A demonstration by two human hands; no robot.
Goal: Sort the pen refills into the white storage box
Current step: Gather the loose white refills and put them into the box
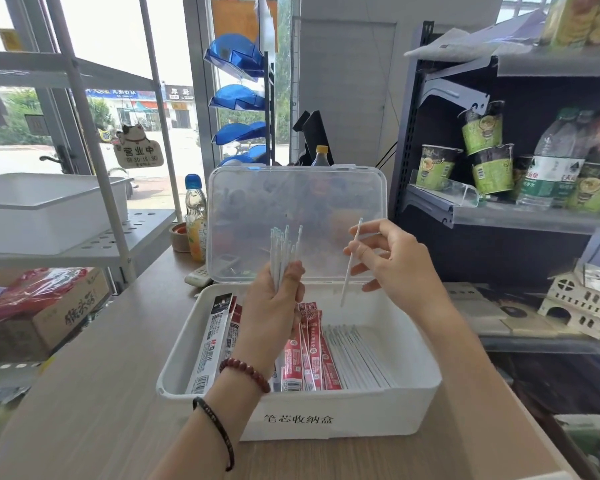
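Note:
The white storage box [426, 396] sits open on the wooden counter, its clear lid [297, 202] standing upright behind it. Inside lie packaged refills in black-white and red wrappers [312, 355] on the left and middle, and a row of loose white refills [357, 358] on the right. My left hand [274, 306] grips a bundle of several loose white refills [284, 247] upright above the box. My right hand [392, 261] pinches a single white refill [350, 265], held nearly vertical over the box's back right part.
A drink bottle [195, 216] and a small round container [180, 237] stand left of the lid. A white tray [45, 209] rests on the metal rack at left. Shelves with cup noodles [489, 157] and water bottles rise at right. A cardboard carton [49, 306] lies lower left.

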